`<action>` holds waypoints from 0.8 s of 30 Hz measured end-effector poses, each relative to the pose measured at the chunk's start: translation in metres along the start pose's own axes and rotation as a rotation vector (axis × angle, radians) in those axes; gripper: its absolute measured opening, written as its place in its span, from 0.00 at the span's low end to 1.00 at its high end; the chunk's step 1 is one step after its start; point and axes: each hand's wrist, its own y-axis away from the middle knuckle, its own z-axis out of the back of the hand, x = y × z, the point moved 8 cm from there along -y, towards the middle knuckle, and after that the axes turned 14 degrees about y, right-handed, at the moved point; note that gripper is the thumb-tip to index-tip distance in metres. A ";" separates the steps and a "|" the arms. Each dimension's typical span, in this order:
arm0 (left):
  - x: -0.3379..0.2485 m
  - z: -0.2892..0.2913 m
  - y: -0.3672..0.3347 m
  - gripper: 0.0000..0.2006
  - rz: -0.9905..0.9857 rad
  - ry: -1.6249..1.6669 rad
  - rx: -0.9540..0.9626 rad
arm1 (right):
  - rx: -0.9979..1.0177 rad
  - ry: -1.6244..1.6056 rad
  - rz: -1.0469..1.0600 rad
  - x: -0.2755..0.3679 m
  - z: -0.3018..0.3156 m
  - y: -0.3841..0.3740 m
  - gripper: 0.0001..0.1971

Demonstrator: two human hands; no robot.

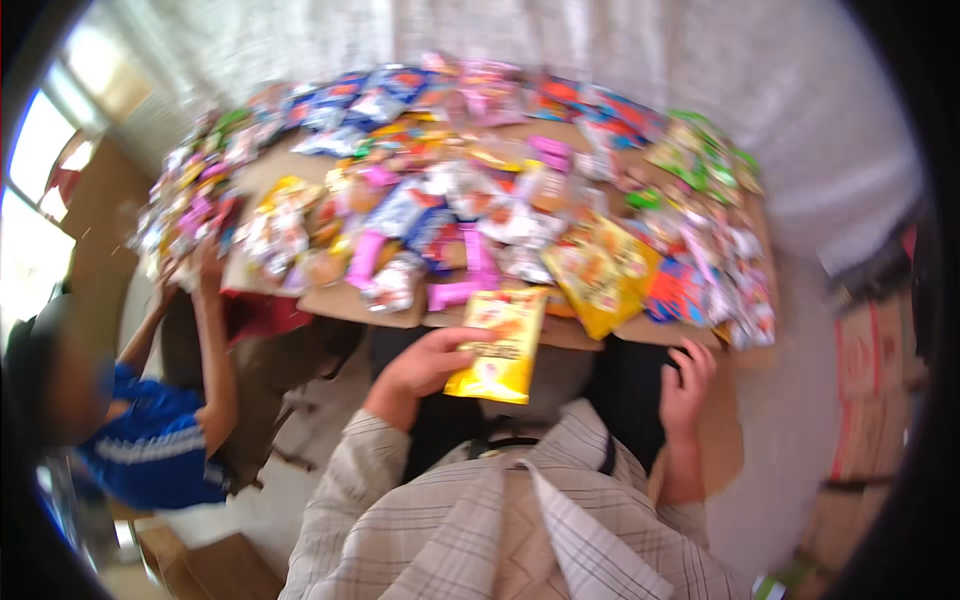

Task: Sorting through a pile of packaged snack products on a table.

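Note:
My left hand (425,365) grips a small yellow snack packet (505,345) by its left side, upright above my lap at the table's near edge. My right hand (687,385) is off to the right, empty, its fingers loosely bent and apart, just below the table edge. Between the two hands, larger yellow packets (600,272) lie at the near edge of the pile. Close to my right hand are red and blue packets (678,298) and silvery wrapped pieces (752,330). The picture is blurred, so small details cannot be made out.
Heaps of wrapped snacks cover the cardboard-topped table (360,305), with blue packets (390,95) at the back and green ones (700,165) far right. A person in a blue shirt (150,445) reaches into the left heap. Stacked cartons (870,350) stand right; a pale curtain (600,50) hangs behind.

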 end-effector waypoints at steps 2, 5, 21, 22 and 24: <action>0.000 0.001 0.000 0.21 -0.027 0.055 0.023 | -0.011 -0.044 -0.038 0.007 0.001 0.002 0.12; -0.001 0.003 0.001 0.20 -0.095 0.068 0.001 | -0.011 -0.027 -0.032 0.017 0.005 -0.002 0.13; 0.003 0.021 0.003 0.12 -0.174 -0.192 -0.216 | -0.033 -0.076 -0.016 0.022 0.011 -0.016 0.10; 0.002 0.020 0.002 0.12 -0.177 -0.193 -0.201 | -0.022 -0.078 -0.025 0.021 0.009 -0.016 0.10; 0.002 0.020 0.002 0.11 -0.189 -0.184 -0.189 | -0.027 -0.092 -0.020 0.020 0.009 -0.015 0.10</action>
